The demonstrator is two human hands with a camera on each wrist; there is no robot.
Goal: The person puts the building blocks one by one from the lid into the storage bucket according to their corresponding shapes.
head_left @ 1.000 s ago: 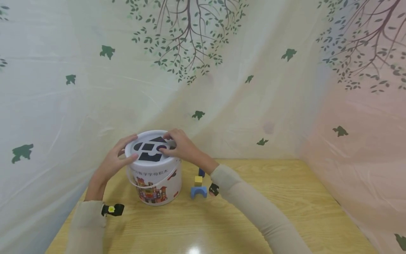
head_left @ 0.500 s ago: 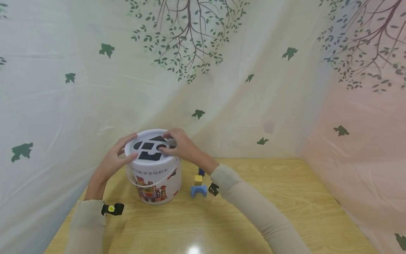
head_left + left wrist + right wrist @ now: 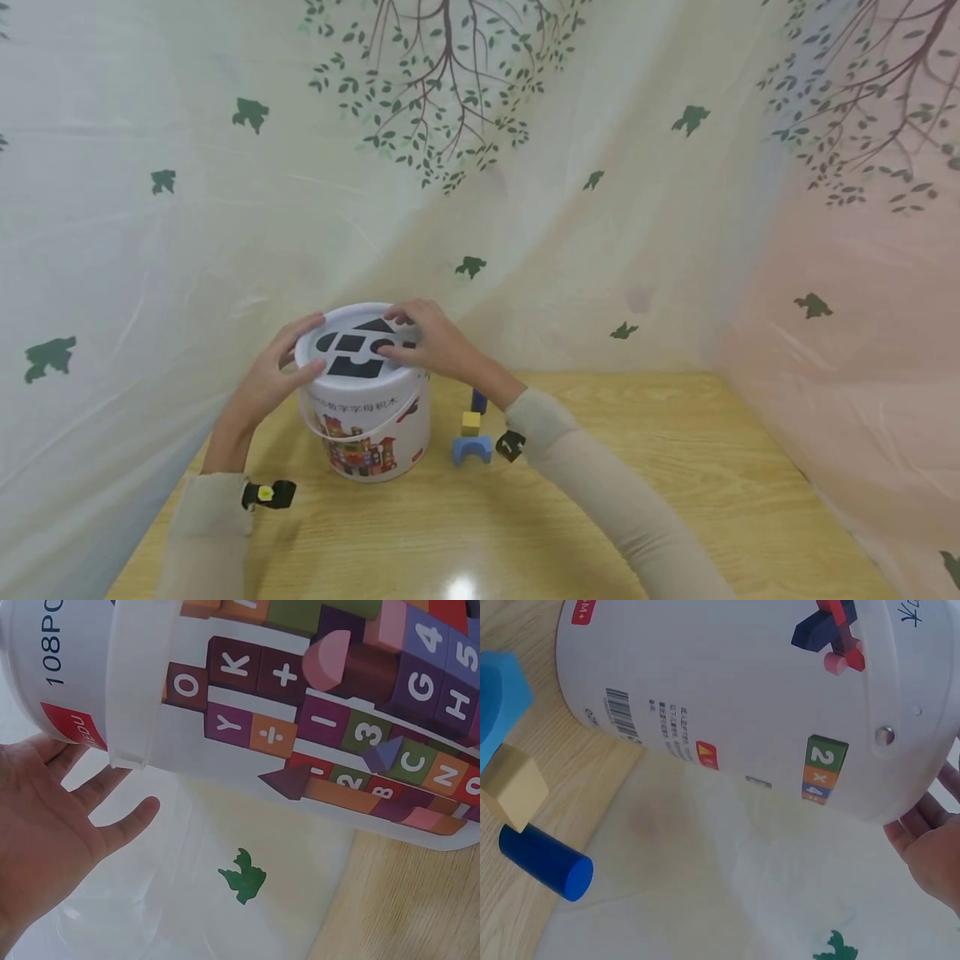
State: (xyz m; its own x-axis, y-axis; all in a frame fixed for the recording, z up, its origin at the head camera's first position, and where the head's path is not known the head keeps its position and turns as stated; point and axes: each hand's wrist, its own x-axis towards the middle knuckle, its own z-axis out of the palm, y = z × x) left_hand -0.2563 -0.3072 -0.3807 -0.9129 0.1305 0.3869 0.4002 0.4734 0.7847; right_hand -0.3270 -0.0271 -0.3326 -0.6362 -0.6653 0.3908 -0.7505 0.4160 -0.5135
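Note:
A white toy-block bucket (image 3: 375, 446) stands on the table, its lid (image 3: 348, 379) cut with dark shaped holes. My left hand (image 3: 262, 379) rests at the lid's left rim, thumb and fingers spread; the left wrist view shows straight fingers (image 3: 127, 825) against the lid's side. My right hand (image 3: 438, 342) lies over the lid's right side, its fingertips and thumb apart near the round hole. Nothing shows between them, though the palm is hidden. Right of the bucket are a blue arch block (image 3: 471, 450), a yellow cube (image 3: 471, 423) and a dark blue cylinder (image 3: 546, 861).
The bucket's thin handle (image 3: 352, 442) hangs across its front. A wooden table (image 3: 645, 467) extends right and forward of the bucket. Behind it hangs a pale curtain (image 3: 540, 308) printed with branches and green birds.
Both hands stay nearly still on the lid. The round hole by my right thumb had a purplish tint one second ago and is dark now. The view has shifted slightly.

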